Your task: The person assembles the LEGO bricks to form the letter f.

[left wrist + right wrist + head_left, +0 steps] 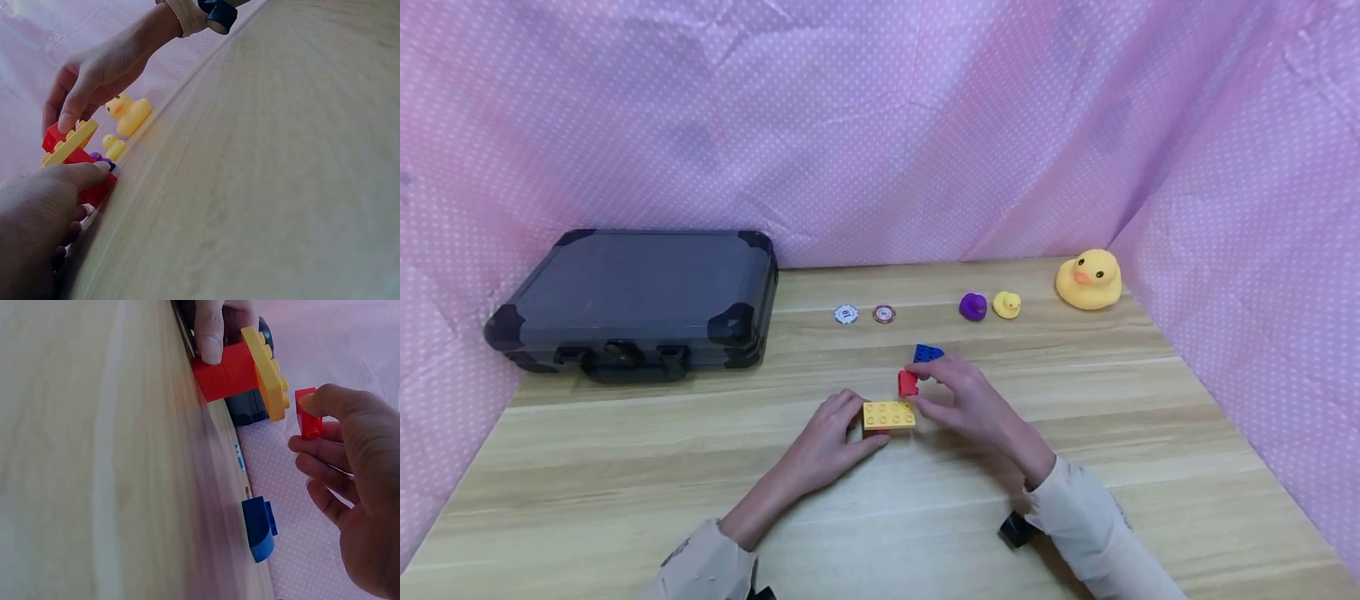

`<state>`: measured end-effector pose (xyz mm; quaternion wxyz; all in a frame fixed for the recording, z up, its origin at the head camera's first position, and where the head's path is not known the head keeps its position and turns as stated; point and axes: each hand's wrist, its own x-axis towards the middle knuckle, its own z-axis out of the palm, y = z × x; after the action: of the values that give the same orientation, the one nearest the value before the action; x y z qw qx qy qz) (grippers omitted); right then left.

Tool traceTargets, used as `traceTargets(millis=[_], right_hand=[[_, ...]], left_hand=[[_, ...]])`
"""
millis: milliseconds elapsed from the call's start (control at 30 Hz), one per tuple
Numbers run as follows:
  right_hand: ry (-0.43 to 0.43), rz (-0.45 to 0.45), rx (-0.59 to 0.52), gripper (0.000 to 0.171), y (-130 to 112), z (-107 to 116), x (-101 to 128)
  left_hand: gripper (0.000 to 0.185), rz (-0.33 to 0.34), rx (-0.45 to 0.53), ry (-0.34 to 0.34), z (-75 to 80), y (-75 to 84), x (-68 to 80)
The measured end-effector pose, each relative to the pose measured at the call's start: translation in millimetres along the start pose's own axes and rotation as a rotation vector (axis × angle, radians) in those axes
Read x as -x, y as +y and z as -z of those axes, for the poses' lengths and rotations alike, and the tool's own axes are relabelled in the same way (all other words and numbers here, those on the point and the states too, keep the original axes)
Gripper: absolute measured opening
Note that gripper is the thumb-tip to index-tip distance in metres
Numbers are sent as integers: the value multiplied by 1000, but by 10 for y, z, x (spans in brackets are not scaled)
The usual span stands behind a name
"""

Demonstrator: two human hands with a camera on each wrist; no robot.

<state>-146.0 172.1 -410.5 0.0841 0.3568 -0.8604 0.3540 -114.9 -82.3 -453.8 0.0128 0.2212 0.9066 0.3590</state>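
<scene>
The left hand (827,446) rested on the pale wood-grain worktop (625,467) with its fingers curled against a small stack: a flat yellow plastic building plate with 2 rows of studs (888,414) sitting on a larger red plastic brick (226,372). The right wrist view showed the left thumb pressed on the red brick's side, so that grip was closed on the stack and steadied it near the middle of the worktop.

The right hand (973,400) pinched a small red plastic brick (907,382) between thumb and fingertips, just beside the yellow plate's far end and apart from it, as the right wrist view made plain.

To seat the small brick well, I judged that the left hand should bear down on the stack so it could not slide, while the right hand squared the brick's underside to the studs and kept it level, not tilted. Pressure would best come straight down over the chosen studs, since a slanted push might tip the plate off the brick beneath.

A blue plastic brick with a rounded edge (928,353) lay just behind the right hand. Farther back stood 2 round poker chips (865,314), a small purple rubber duck (973,307), a small yellow rubber duck (1007,304), a large yellow rubber duck (1089,280) and a dark hard-shell carry case (640,300).
</scene>
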Motion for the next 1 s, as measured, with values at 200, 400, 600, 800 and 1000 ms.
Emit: traceTargets(millis=[200,400,600,800,1000], right_hand=[[7,68,4,41,-42,-11,14],[13,132,6,42,-90,-44,17],[-4,186,23,42,-133,-90,10],[-43,141,21,41,-168,-107,20],[-49,132,21,39,-184,-105,7]], left_hand=[[35,0,-6,0,-3,-8,1],[36,4,9,-2,-5,-9,0],[36,1,8,6,-8,-8,12],[35,-2,17,3,-11,-2,11],[35,-5,11,9,0,-2,13]])
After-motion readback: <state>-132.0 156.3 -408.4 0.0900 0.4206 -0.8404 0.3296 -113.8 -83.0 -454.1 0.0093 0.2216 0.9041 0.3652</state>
